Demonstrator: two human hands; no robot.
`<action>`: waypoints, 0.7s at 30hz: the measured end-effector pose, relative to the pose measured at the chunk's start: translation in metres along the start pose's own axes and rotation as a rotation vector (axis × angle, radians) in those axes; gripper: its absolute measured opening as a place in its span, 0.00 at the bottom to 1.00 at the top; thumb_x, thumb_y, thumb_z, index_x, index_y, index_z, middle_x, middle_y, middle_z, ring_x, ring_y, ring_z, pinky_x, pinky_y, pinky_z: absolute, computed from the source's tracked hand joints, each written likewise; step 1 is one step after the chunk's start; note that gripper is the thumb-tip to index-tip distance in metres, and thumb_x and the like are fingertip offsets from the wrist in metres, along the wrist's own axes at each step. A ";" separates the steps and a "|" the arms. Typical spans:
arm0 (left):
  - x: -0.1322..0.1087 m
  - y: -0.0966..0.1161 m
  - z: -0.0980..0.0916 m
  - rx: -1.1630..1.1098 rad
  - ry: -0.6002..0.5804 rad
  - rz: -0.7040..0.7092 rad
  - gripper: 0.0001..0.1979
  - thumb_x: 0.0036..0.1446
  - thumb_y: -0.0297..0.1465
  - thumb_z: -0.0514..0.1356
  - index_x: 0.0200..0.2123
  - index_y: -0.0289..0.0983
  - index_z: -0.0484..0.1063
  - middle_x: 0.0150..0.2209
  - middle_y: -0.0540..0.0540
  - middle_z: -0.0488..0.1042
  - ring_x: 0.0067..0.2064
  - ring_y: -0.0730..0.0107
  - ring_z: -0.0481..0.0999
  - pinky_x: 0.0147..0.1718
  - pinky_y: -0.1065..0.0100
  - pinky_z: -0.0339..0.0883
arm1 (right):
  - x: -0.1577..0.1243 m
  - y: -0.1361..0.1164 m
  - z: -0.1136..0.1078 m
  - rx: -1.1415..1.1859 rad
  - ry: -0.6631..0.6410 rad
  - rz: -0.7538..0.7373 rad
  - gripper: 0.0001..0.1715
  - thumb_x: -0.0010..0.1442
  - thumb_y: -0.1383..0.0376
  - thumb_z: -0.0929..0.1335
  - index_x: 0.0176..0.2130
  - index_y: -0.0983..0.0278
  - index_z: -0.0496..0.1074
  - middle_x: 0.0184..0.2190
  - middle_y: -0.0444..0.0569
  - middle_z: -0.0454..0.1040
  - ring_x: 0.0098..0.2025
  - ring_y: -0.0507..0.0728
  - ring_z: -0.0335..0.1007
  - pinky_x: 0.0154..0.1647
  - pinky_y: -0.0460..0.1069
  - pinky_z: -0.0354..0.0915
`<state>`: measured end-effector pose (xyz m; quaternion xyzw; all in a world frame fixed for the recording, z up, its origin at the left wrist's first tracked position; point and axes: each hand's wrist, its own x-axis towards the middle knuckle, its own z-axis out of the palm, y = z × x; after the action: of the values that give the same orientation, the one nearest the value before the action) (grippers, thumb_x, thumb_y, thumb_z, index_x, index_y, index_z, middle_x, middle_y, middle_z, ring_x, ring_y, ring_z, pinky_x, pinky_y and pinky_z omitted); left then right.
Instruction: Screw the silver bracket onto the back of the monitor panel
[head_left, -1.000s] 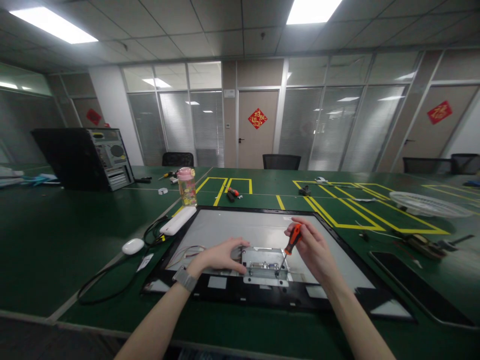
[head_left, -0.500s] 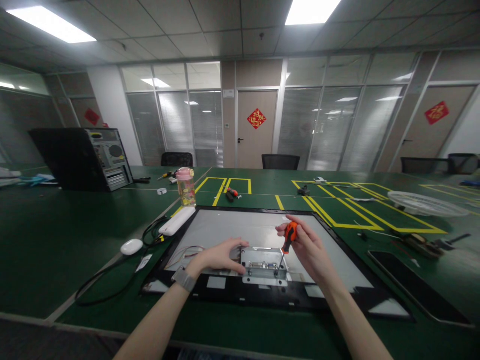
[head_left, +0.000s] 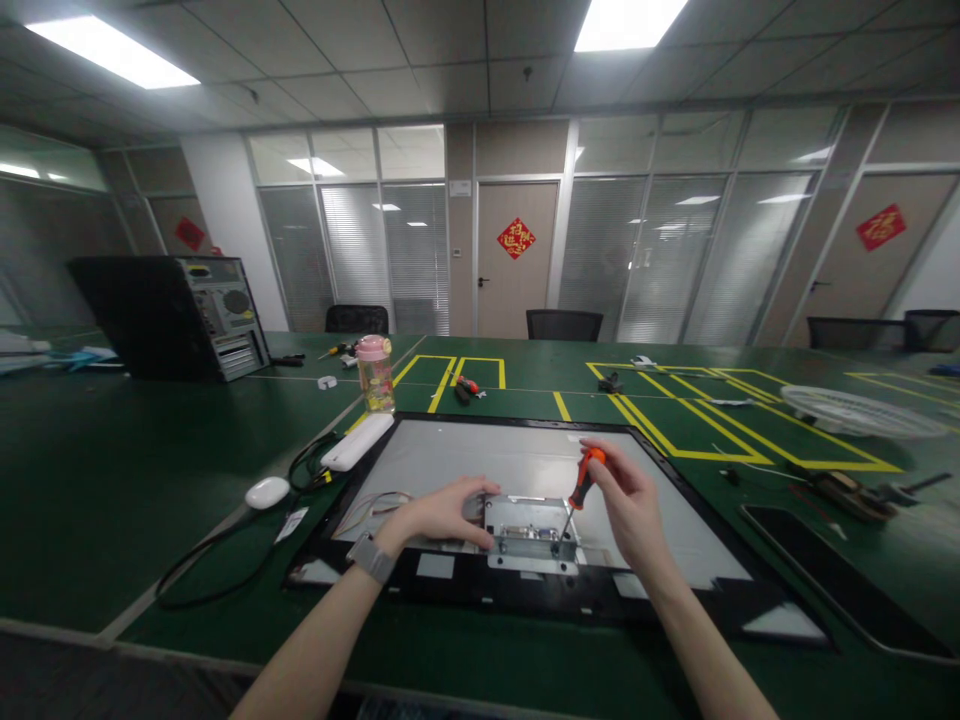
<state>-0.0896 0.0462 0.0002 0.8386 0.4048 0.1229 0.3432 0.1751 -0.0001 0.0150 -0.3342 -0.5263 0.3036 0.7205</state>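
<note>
An orange-and-black screwdriver (head_left: 584,482) is gripped by its handle in my right hand (head_left: 630,500). Its shaft slants down to the right part of a metal bracket (head_left: 529,562), where the tip appears to meet a screw. My left hand (head_left: 442,512), with a watch on the wrist, grips the bracket's left edge between thumb and fingers. Connector ports show along the bracket. Beneath both hands lies a large flat display panel (head_left: 465,445), grey-backed with a black frame. Thin wires (head_left: 375,505) run beside my left hand.
Left of the panel are a white bar-shaped case (head_left: 358,443), a white oval object (head_left: 267,492) and black cables. A pink-lidded bottle (head_left: 375,375) stands behind. A computer case (head_left: 165,315) is far left. A black slab (head_left: 840,575) and a white oval frame (head_left: 855,410) lie right.
My right hand has turned around the screwdriver handle, its fingers now closer together over the top. The tip stays at the bracket. My left hand keeps its place.
</note>
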 end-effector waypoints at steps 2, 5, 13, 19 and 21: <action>0.000 -0.001 0.000 0.001 0.001 -0.001 0.44 0.40 0.46 0.70 0.60 0.42 0.61 0.66 0.40 0.54 0.67 0.48 0.49 0.64 0.55 0.44 | 0.000 -0.002 0.000 0.051 -0.031 0.037 0.16 0.57 0.54 0.69 0.43 0.59 0.77 0.40 0.50 0.77 0.41 0.59 0.72 0.47 0.55 0.65; 0.000 -0.002 0.001 -0.008 0.005 -0.006 0.44 0.39 0.46 0.71 0.60 0.43 0.61 0.66 0.41 0.53 0.67 0.47 0.48 0.64 0.53 0.43 | 0.001 -0.001 -0.001 0.053 0.041 0.050 0.15 0.56 0.55 0.71 0.42 0.60 0.77 0.34 0.49 0.77 0.38 0.59 0.73 0.46 0.56 0.65; 0.000 -0.002 0.000 -0.004 0.004 0.024 0.44 0.40 0.46 0.70 0.60 0.42 0.61 0.65 0.40 0.56 0.66 0.49 0.53 0.64 0.56 0.45 | 0.006 0.000 -0.004 0.193 0.059 0.097 0.14 0.44 0.57 0.77 0.30 0.60 0.76 0.25 0.43 0.72 0.28 0.53 0.67 0.30 0.48 0.64; 0.002 -0.002 0.000 0.019 0.003 0.025 0.43 0.41 0.45 0.70 0.60 0.41 0.61 0.65 0.41 0.56 0.66 0.51 0.53 0.64 0.56 0.45 | 0.002 -0.014 0.003 0.331 -0.096 0.235 0.18 0.54 0.54 0.72 0.44 0.58 0.74 0.31 0.46 0.75 0.33 0.56 0.72 0.37 0.53 0.67; 0.001 -0.002 0.000 0.020 -0.001 0.023 0.43 0.41 0.45 0.70 0.60 0.42 0.61 0.65 0.41 0.56 0.66 0.50 0.52 0.64 0.56 0.45 | 0.002 -0.013 0.003 0.333 -0.089 0.216 0.15 0.55 0.53 0.71 0.39 0.59 0.75 0.31 0.46 0.75 0.33 0.56 0.72 0.39 0.53 0.68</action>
<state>-0.0898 0.0477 -0.0009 0.8466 0.3963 0.1222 0.3335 0.1738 -0.0062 0.0274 -0.2510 -0.4613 0.4766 0.7050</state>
